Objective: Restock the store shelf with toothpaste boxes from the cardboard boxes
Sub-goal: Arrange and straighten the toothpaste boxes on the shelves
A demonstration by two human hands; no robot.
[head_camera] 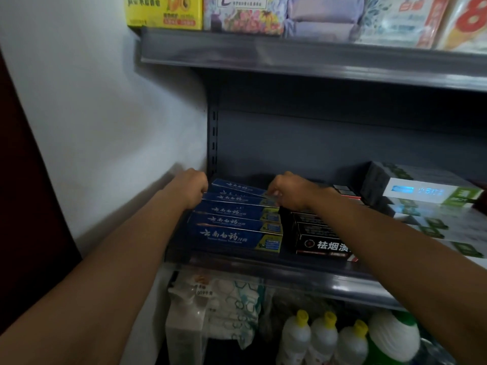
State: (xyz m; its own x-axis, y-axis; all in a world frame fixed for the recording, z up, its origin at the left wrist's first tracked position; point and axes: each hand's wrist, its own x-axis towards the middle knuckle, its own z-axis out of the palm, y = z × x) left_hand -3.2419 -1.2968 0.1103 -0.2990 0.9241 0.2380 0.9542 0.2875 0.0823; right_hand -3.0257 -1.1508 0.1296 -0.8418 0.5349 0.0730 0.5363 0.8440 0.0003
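Placement is in hand: left hand (193, 189) and right hand (286, 191) pinch the ends of the rearmost blue toothpaste box (238, 188) on the shelf (263, 264), which next needs squaring against its row.

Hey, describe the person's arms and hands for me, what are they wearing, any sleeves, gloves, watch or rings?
Both arms are bare from the frame's edge to the wrists: no sleeves show. The left hand and right hand wear no gloves. No watch, bracelet or band shows on either wrist. The fingers are curled away from the camera, so rings cannot be ruled out. A dark patch near the right wrist is too blurred to identify.
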